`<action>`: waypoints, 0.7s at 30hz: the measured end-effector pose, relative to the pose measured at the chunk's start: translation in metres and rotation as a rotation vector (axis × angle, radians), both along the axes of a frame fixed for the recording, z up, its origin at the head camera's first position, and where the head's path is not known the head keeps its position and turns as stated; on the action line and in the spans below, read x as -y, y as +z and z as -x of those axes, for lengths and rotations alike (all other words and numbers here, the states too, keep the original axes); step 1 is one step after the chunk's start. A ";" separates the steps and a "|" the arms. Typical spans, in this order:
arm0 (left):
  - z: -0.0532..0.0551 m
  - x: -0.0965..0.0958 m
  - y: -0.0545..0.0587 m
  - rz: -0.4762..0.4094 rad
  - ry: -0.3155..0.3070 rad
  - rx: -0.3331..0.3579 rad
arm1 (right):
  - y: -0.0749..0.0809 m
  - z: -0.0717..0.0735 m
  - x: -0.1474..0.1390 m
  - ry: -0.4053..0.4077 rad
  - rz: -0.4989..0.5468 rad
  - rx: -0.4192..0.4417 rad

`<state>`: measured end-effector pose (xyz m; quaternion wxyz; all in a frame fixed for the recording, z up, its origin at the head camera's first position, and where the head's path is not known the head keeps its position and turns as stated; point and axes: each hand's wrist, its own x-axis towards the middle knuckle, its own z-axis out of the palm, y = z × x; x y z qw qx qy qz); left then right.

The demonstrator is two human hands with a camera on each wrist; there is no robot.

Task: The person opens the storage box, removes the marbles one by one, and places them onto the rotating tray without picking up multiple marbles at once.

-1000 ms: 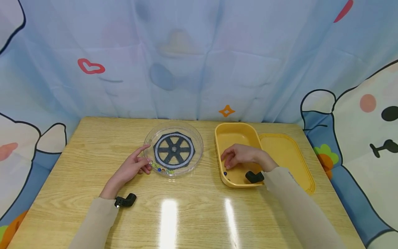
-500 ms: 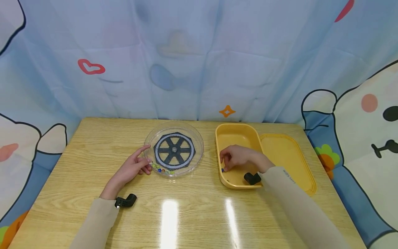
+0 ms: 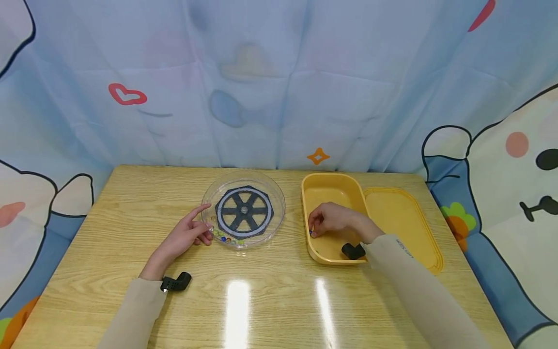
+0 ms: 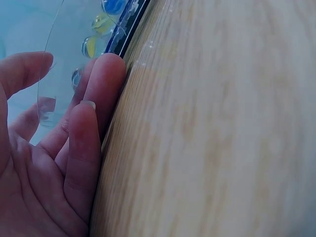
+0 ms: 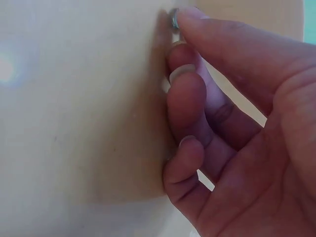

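Note:
On the left, my left hand [image 3: 189,233] rests against a clear round dish [image 3: 279,228], its fingertips at the rim and its fingers loosely bent. Several glass marbles [image 4: 102,23] lie along the dish's near-left edge, close to those fingers. A dark wheel-shaped pattern [image 3: 245,211] fills the dish's middle. Reaching into a yellow box [image 3: 334,177], my right hand [image 3: 335,220] pinches a small bluish marble [image 5: 175,19] at its thumb tip, beside the left wall. The other right fingers curl loosely under the palm.
A flat yellow lid [image 3: 403,223] lies right of the box. One more tiny marble [image 3: 317,251] sits in the box's near-left corner. The wooden table [image 3: 279,291] ends at a blue patterned curtain [image 3: 270,97] behind.
My right hand has moved slightly left in the box and closed its fingertips on the blue marble, which has shifted up and left along the wall. The left hand has stayed put.

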<state>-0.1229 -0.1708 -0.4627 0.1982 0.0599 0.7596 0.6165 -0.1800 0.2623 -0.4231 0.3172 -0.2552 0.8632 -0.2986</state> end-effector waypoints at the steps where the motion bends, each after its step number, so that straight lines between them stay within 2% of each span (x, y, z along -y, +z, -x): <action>1: 0.000 0.000 0.001 0.001 0.003 0.001 | 0.000 0.000 0.000 -0.002 0.000 0.000; 6: -0.001 0.000 0.002 0.003 0.006 -0.003 | -0.001 -0.001 0.001 0.004 -0.008 -0.010; 13: -0.001 0.000 0.000 -0.002 -0.009 -0.010 | -0.001 -0.001 0.004 0.015 -0.032 -0.067; 21: 0.000 0.000 0.000 -0.003 -0.002 -0.006 | -0.001 0.001 -0.001 -0.003 0.012 -0.071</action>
